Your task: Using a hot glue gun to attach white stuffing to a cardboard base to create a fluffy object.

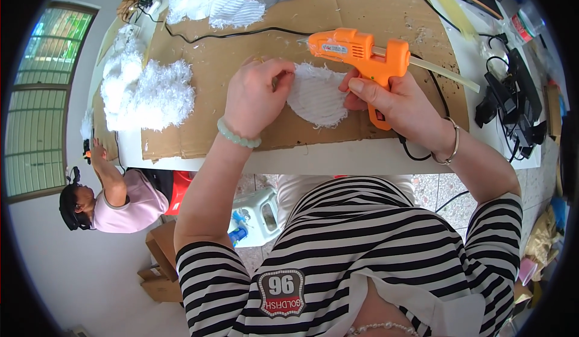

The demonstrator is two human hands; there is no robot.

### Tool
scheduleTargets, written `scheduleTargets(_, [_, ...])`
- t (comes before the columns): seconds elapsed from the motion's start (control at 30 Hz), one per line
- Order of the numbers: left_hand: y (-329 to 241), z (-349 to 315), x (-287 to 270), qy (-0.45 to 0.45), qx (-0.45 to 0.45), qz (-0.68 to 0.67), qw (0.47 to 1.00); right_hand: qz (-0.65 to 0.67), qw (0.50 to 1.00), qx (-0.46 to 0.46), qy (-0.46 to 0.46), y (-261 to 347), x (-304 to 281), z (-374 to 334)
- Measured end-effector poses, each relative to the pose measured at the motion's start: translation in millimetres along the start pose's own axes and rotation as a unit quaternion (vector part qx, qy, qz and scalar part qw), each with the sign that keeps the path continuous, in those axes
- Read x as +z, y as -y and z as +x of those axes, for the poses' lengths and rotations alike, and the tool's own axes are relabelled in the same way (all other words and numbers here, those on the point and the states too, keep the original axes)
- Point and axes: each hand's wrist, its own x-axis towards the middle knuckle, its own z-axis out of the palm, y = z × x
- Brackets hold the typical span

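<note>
My right hand [395, 98] is wrapped round the handle of an orange hot glue gun [362, 52]. A pale glue stick [443, 73] sticks out of its back end, and its nozzle points left. Below the gun is a rounded piece of white ribbed, fluffy-edged fabric [318, 98]. My left hand [258, 95] is closed in a pinch at the fabric's upper left edge; the fingertips are partly hidden. The thumb and fingers of my right hand come close to the fabric's right edge.
Cardboard [205, 138] covers the white table. White fluffy pieces [151, 92] are piled at left, more fabric [214, 2] at the back. A black cord [241, 35] crosses the cardboard. Black devices [512, 101] stand at right. A co-worker [129, 201] sits at far left; a stool [259, 219] is below.
</note>
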Motion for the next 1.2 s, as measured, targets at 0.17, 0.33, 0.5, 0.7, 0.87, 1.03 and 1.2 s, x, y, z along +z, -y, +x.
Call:
scheduleTargets(0.17, [-8.9, 0.1, -4.3, 0.012, 0.121, 0.058, 0.991, 0.0, 1.0, 0.003, 0.005, 0.9, -0.2, 1.3])
scheduleTargets(0.33, [-13.0, 6.1, -15.3, 0.026, 0.142, 0.085, 0.986, 0.009, 1.0, -0.009, 0.007, -0.4, -1.1, 0.8])
scheduleTargets(0.5, [-4.2, 8.8, -13.9, 0.024, 0.063, -0.007, 0.998, 0.001, 1.0, -0.001, 0.011, 1.1, -0.2, 1.1])
scheduleTargets(0.7, [-4.2, 7.4, -24.4, 0.008, -0.05, -0.14, 0.989, -0.003, 1.0, 0.006, 0.013, -0.5, -1.8, 0.9])
scheduleTargets(0.87, [10.2, -8.7, -24.2, 0.007, -0.054, -0.015, 0.998, -0.006, 1.0, 0.004, 0.016, 0.1, -2.6, 1.5])
scheduleTargets(1.03, [5.2, -10.9, -7.3, 0.029, -0.087, -0.03, 0.995, -0.008, 1.0, -0.005, 0.018, -1.7, -2.5, 1.3])
scheduleTargets(1.2, [2.2, -5.5, -6.4, 0.036, -0.138, -0.096, 0.985, -0.029, 0.999, -0.013, 0.015, -2.8, -2.0, 0.8])
